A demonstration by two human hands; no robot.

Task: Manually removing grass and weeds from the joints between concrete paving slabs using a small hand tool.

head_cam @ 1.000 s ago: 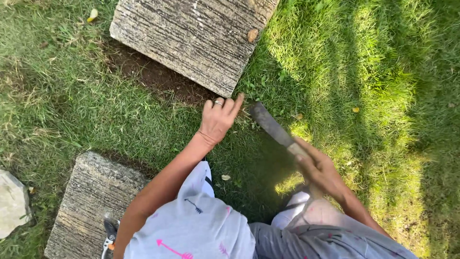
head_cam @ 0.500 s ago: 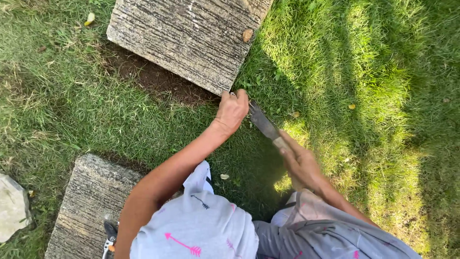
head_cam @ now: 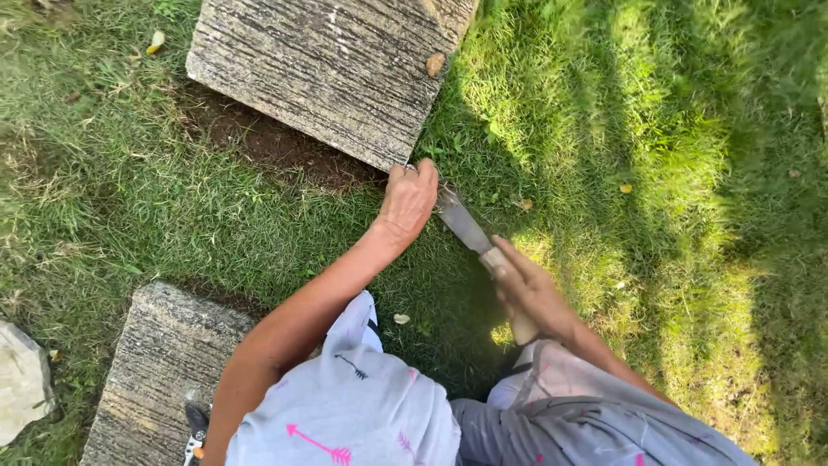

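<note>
A: Entry, head view. We take the upper stone slab as our landmark. Where do we log the left hand?

B: At the slab's lower corner. We see the fingers curled over tufts of grass right at the stone's edge, so we record it as closed on grass; the blades themselves are hidden under the fingers.

A: And the right hand?

B: Below and to the right of that corner, wrapped around the pale handle of a knife. Grip is firm, fingers fully round the handle.

A: Knife position relative to the slab?

B: The flat, dull blade runs up and left from the right hand; its tip lies just beside the left hand, close under the slab's corner. We cannot tell whether the tip touches the grass held there or the soil.

A: Anything else near the slab?

B: A strip of bare soil along the slab's lower-left edge. A small tan leaf lies on the slab near its right edge. A second stone slab lies well below and to the left, with a small tool with dark handles at its lower edge. A pale rock sits left of that second slab.

A: Light?

B: Sunlit patches on the grass to the slab's right, shade around the hands.
</note>
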